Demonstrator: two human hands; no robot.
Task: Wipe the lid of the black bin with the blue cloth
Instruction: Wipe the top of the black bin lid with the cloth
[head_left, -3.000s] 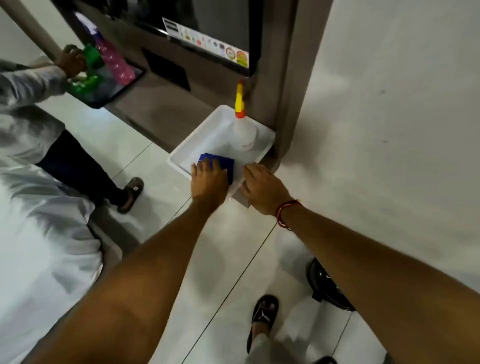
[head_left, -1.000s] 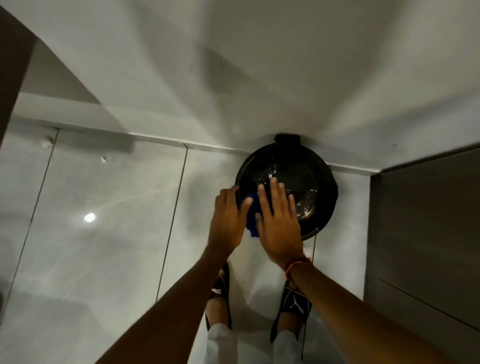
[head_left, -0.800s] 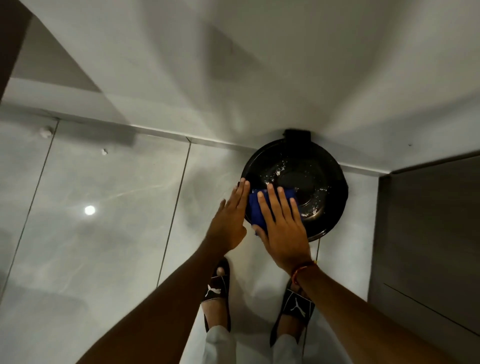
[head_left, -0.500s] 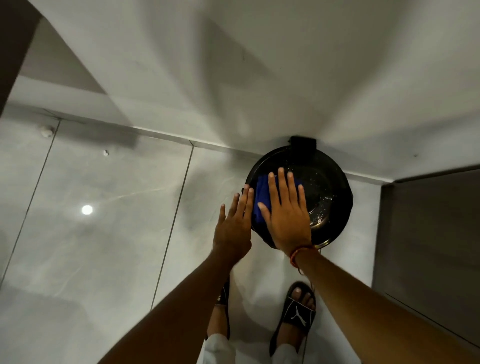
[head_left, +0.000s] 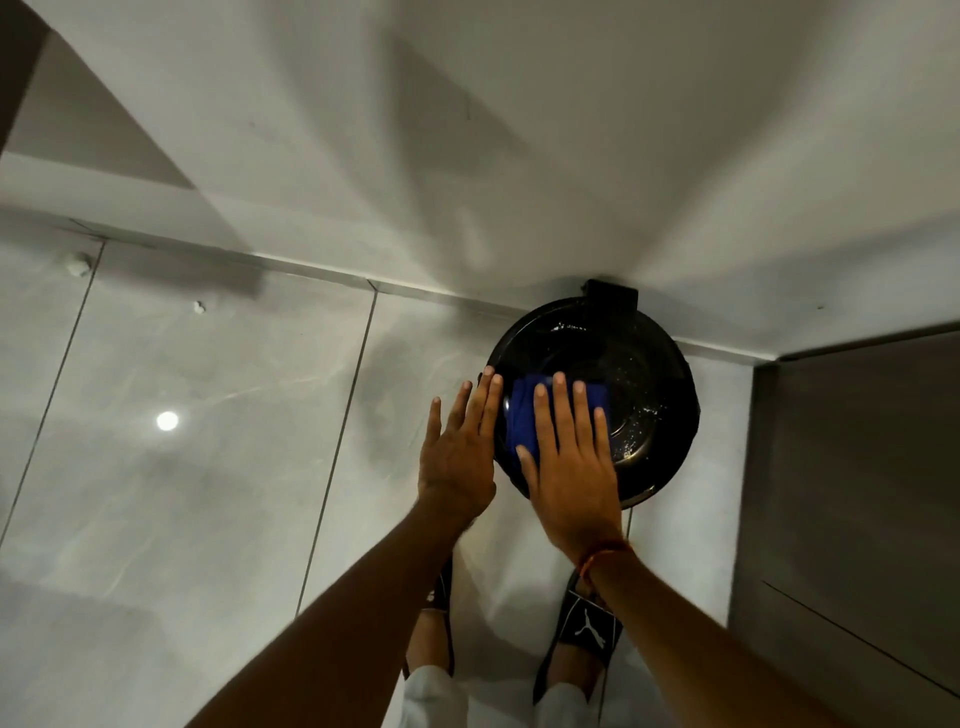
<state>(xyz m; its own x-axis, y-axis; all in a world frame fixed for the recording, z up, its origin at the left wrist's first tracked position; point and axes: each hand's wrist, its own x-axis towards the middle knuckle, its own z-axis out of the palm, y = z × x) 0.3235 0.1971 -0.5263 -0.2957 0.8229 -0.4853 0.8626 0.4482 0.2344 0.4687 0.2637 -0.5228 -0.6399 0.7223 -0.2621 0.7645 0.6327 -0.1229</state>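
Observation:
The black bin's round lid (head_left: 647, 384) stands on the floor against the wall, glossy, with small wet or dusty specks on its right half. A folded blue cloth (head_left: 522, 410) lies on the lid's left part. My right hand (head_left: 569, 467) presses flat on the cloth with fingers spread, covering its lower part. My left hand (head_left: 460, 452) is flat and open beside the lid's left rim, fingertips at the rim, holding nothing.
A white wall (head_left: 519, 156) rises directly behind the bin. A dark cabinet panel (head_left: 857, 493) stands close on the right. Glossy grey floor tiles (head_left: 182, 441) spread to the left. My feet in black sandals (head_left: 589, 629) are just below the bin.
Three seconds ago both hands were at a white tray with the cloth. Since one second ago my right hand slid the cloth onto the lid, and my left hand let go and moved to the rim.

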